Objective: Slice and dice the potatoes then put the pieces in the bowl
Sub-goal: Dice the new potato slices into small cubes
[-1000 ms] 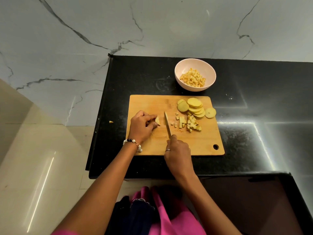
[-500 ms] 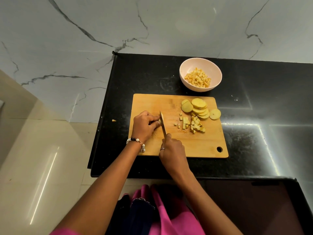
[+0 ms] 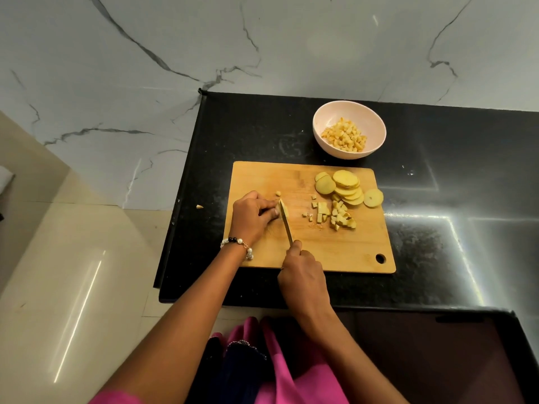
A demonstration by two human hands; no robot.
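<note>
The knife [image 3: 286,222] has shifted left against the potato piece [image 3: 283,210] the left hand [image 3: 254,216] pinches mid-board [image 3: 344,252], right hand [image 3: 303,277] gripping its handle: dicing under way; next cut needs fingertips clear, slices [image 3: 345,186] waiting near the bowl [image 3: 320,132].

I see dim, warm indoor light w/ sharp white glare streaks across the black tabletop [image 3: 437,199] at right. Floor [image 3: 73,287] reflects strip lights too. Wide-angle bend at edges; centre reasonably sharp.

Bowl [image 3: 376,121] behind cutting board [image 3: 335,252]; slices [image 3: 345,185] on its far-right corner.
</note>
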